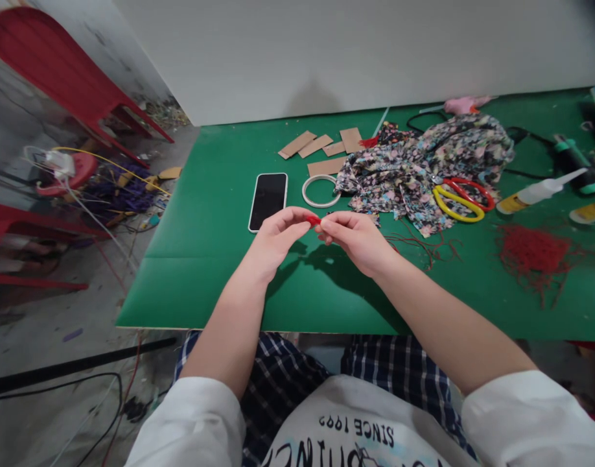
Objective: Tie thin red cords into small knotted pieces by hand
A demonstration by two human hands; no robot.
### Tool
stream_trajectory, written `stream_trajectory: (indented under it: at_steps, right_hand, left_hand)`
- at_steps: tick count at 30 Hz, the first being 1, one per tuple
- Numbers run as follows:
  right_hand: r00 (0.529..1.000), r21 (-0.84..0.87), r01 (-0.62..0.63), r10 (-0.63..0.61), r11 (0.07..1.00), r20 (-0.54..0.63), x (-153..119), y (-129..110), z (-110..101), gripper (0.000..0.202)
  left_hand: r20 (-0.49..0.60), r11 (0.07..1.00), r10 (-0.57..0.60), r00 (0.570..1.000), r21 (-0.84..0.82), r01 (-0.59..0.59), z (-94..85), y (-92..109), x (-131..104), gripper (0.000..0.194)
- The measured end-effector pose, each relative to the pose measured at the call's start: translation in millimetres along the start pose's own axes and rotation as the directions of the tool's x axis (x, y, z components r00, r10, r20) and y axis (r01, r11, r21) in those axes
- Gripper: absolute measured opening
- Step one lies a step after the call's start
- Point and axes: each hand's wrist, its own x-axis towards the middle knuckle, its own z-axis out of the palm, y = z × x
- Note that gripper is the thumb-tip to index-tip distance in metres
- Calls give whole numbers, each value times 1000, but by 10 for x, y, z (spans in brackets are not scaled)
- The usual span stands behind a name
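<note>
Between my two hands, just above the green table (190, 285), is a small bundle of red thread (313, 221). My left hand (284, 232) pinches its left end between thumb and fingers. The fingertips of my right hand (349, 235) close on its right end, close beside the left thumb. Some of the bundle is hidden by the fingers. Behind the hands lie a phone (269, 198) with a dark screen and a white ring (306, 193). Loose red strands (431, 250) spread on the table to the right of my right hand.
Floral fabric (424, 162) lies heaped at the back right, with red-and-yellow-handled scissors (460, 200) on it. Glue bottles (525, 196) and a red thread pile (535, 253) are farther right. Cardboard pieces (297, 144) lie behind the ring. A white panel (356, 52) borders the table's back.
</note>
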Motion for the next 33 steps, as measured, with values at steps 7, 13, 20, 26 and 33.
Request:
stream_trajectory:
  at_steps: [7,13,20,26,33]
  right_hand:
    - [1000,13,-8,8,1000,-16,3,5,5,15]
    - [1000,56,-10,12,998,-22,6,14,5,13]
    - [1000,92,-25,27,995,-15,6,2,10,12]
    - [999,108,-35,37,994,-19,8,4,17,13]
    - [999,80,-39,41,996,-22,12,17,0,15]
  left_hand:
    - [-81,998,22,996,-62,-28,38,-31,12,14]
    - [-102,996,17,995,-80,-25,43,-3,0,14]
    - [-164,999,49,985,-10,-52,30,-7,11,14]
    - [-158,999,45,986,-18,-48,47,-7,-6,13]
    - [-81,997,3,997,-73,-9,49,11,-6,14]
